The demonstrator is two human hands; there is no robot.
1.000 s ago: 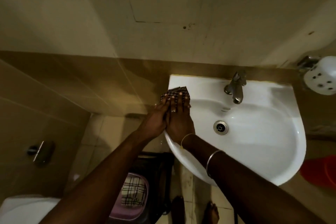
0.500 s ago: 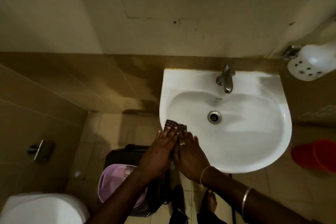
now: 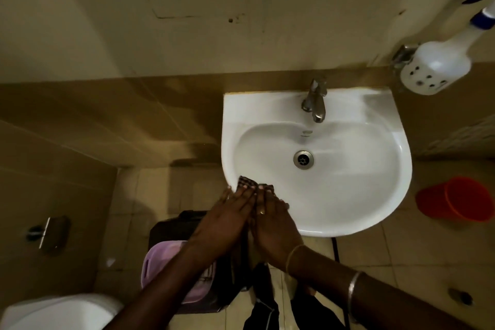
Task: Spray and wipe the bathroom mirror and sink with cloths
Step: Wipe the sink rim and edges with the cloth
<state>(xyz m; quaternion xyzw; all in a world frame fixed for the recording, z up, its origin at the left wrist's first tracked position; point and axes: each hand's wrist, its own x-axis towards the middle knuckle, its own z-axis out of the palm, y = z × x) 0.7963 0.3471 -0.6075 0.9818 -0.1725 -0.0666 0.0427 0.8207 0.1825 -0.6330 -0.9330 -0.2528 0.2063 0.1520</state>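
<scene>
From the head view, the left hand (image 3: 225,218) and right hand (image 3: 273,222) lie flat, fingers straight and close together, pressing the checked cloth (image 3: 247,182) on the near-left rim of the sink (image 3: 228,142). Unpinched on that curved edge, it could slip floorward.

The sink (image 3: 375,195) is white, smooth and glossy, like glazed ceramic, with bright reflections on its rim. The tap (image 3: 314,102) is grey metal with a dull sheen; the drain ring (image 3: 303,159) is shinier metal. The cloth (image 3: 247,182) is a matt, woven checked fabric. The brown wall tiles (image 3: 93,128) are smooth and glossy; the wall (image 3: 187,35) above is matt paint, cracked and spotted. The floor tiles (image 3: 401,249) look pale and smooth, faintly shiny. The bucket (image 3: 455,199) is red plastic, the bottle (image 3: 444,60) translucent white plastic, its holder (image 3: 420,83) matt white with holes. The basket (image 3: 158,262) is lilac plastic. The bangle (image 3: 353,286) is polished metal.
</scene>
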